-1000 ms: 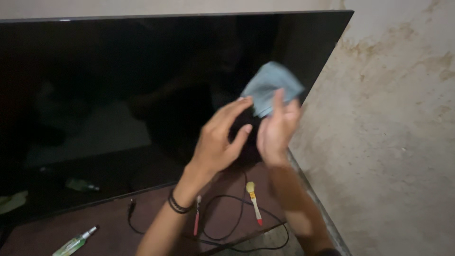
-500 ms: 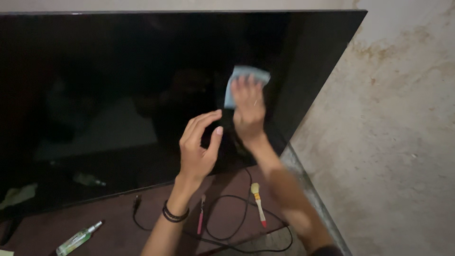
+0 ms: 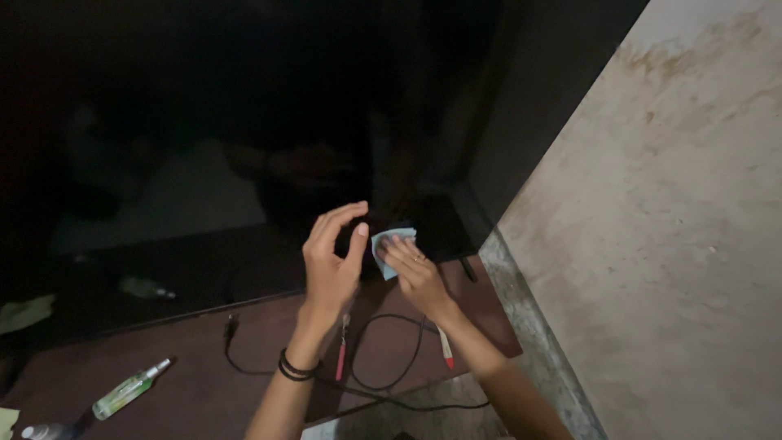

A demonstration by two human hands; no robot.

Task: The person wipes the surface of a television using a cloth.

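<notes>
A small pale-blue folded cleaning cloth is lying flat against the lower part of a large black flat television screen, close to the screen's bottom right corner and just above the tabletop's back edge. The right hand is pressing it there, its fingers lying close together and flat on the cloth, with a thin ring showing on one of them. The left hand is hovering just beside the cloth, on its left; its fingers are curled loosely with the thumb near the fingertips, pinching nothing (whether they are touching the glass cannot be told). A dark band is circling the left wrist.

Below the hands a dark reddish-brown wooden tabletop is carrying the screen. A thin black cable is looping across it beneath the wrists. A slim red-handled tool is lying under the left wrist, and a pale-handled, red-tipped brush-like tool is lying under the right forearm, near the tabletop's right edge. Toward the front left corner a small clear green spray bottle is lying on its side. A rough, stained beige wall is rising along the right side.
</notes>
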